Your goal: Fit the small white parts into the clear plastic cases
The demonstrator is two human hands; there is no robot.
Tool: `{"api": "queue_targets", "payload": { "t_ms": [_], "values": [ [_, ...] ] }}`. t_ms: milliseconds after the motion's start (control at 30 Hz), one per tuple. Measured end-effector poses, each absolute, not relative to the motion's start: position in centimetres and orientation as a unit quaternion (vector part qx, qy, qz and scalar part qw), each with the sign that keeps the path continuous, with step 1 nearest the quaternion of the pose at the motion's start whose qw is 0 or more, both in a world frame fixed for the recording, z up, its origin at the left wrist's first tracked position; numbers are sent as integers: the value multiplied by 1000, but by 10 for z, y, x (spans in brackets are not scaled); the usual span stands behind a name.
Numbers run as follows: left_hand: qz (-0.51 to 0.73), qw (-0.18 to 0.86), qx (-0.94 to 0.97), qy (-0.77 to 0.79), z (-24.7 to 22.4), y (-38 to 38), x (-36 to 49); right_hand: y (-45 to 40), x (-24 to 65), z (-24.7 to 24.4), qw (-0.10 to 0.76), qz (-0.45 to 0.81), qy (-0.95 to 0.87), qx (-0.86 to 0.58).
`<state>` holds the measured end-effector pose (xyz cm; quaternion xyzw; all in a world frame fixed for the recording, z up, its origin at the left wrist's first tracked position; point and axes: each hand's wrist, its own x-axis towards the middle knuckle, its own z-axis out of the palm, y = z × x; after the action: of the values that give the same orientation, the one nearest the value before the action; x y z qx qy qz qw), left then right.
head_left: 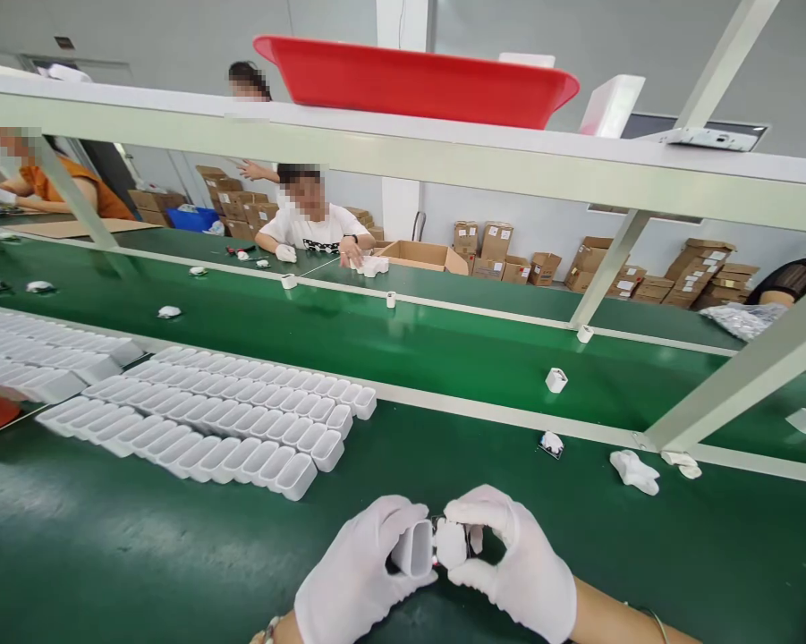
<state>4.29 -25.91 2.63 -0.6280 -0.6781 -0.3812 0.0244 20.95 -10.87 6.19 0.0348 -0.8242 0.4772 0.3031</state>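
My left hand (366, 568), in a white glove, grips a white open-ended plastic housing (417, 548) whose opening faces right. My right hand (513, 563), gloved too, pinches a small part with a white padded block (452, 544) and dark edges. The block sits at the mouth of the housing; whether they touch is too small to tell. Rows of similar white housings (241, 420) stand to the left of my hands. Beyond my right hand a small dark part with a white top (551, 444) lies on the green table.
A white cloth item (635, 471) lies by a slanted frame post (725, 385). Single housings (556, 380) and small parts (169, 312) sit on the green belt (349, 331). A red tray (416, 82) rests on the overhead shelf. A person (315, 219) works opposite.
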Motion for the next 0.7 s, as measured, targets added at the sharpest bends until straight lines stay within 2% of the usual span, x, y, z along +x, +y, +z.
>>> {"api": "queue_targets", "payload": {
  "t_ms": [267, 700],
  "values": [
    [-386, 70, -638, -663, 33, -261, 49, -114, 210, 62, 313, 453, -834, 30],
    [-380, 68, -619, -683, 34, -262, 49, -120, 214, 52, 322, 412, -852, 21]
  ]
}}
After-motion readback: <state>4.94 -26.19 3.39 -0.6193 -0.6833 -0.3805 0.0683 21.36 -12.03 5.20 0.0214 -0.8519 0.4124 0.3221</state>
